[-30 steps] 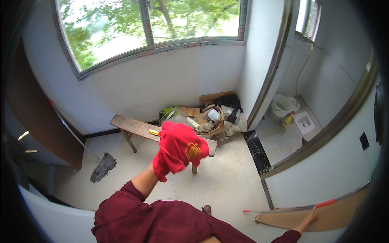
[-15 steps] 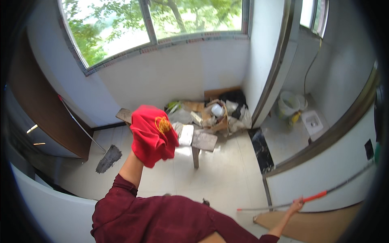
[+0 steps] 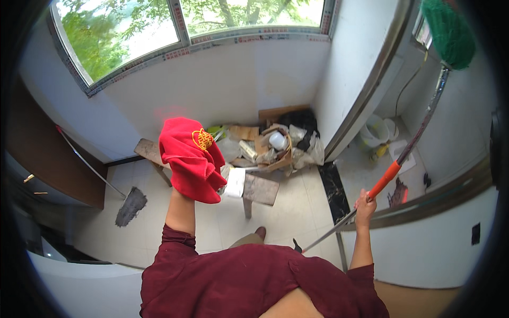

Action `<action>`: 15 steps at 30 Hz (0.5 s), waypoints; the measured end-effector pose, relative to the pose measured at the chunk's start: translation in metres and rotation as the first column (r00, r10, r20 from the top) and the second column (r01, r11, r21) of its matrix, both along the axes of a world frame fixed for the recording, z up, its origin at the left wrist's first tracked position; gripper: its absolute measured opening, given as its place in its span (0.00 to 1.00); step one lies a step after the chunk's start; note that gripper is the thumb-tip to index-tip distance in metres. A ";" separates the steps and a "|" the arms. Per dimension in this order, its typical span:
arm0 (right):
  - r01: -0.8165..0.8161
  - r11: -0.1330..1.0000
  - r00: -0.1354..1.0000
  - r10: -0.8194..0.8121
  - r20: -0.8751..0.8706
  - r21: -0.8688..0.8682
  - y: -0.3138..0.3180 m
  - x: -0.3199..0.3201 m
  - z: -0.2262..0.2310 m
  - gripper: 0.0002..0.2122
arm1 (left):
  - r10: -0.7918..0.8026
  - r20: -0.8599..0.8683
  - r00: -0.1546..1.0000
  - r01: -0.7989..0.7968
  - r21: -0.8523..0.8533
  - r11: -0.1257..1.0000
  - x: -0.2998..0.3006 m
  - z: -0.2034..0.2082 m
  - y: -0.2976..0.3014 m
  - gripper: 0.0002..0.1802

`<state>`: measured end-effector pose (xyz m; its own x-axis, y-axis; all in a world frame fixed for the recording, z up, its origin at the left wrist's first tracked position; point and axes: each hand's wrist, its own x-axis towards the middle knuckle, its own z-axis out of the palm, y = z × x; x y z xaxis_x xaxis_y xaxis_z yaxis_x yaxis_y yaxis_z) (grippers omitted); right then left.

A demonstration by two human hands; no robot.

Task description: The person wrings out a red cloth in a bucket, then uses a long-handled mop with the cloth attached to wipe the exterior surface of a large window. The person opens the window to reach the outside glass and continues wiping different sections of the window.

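A red towel (image 3: 191, 164) with a yellow emblem is draped over my raised left hand, hiding its fingers; only the wrist and forearm show below it. The cloth hangs in folds in front of a wooden bench. On the right, my right hand (image 3: 364, 208) is wrapped round a long pole (image 3: 424, 124), just below its orange grip. The pole slants up to a bushy green brush-like head (image 3: 449, 34) at the upper right, and its lower end reaches down beside my body.
The wooden bench (image 3: 261, 190) carries a white packet (image 3: 235, 182). Behind it lies a heap of cardboard, bags and rubbish (image 3: 275, 146) under the window. A grey mop (image 3: 131, 205) leans against the brown panel at left. Through the doorway at right stand white buckets (image 3: 374, 131).
My right hand has risen and swung the pole from nearly level to steeply slanted, bringing its green head into sight. The view has shifted; the towel stays on my left hand.
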<state>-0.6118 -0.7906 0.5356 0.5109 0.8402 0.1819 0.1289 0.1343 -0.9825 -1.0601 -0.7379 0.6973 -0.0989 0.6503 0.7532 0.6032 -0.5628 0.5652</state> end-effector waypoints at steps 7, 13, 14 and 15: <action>-0.128 0.990 0.992 0.128 0.011 -0.053 0.088 0.011 0.015 0.12 | 0.104 0.098 0.990 -0.108 0.035 0.994 0.010 -0.010 0.122 0.14; -0.246 0.966 0.967 0.250 0.044 -0.081 0.183 0.050 0.018 0.12 | 0.158 0.108 0.982 -0.166 0.072 0.983 0.047 -0.008 0.249 0.15; -0.250 0.961 0.965 0.257 0.046 -0.118 0.198 0.054 0.018 0.13 | 0.179 0.099 0.979 -0.187 0.074 0.980 0.052 -0.006 0.265 0.15; -0.294 0.950 0.955 0.297 0.012 -0.105 0.214 0.060 0.019 0.12 | 0.193 0.095 0.977 -0.202 0.088 0.975 0.057 -0.001 0.284 0.15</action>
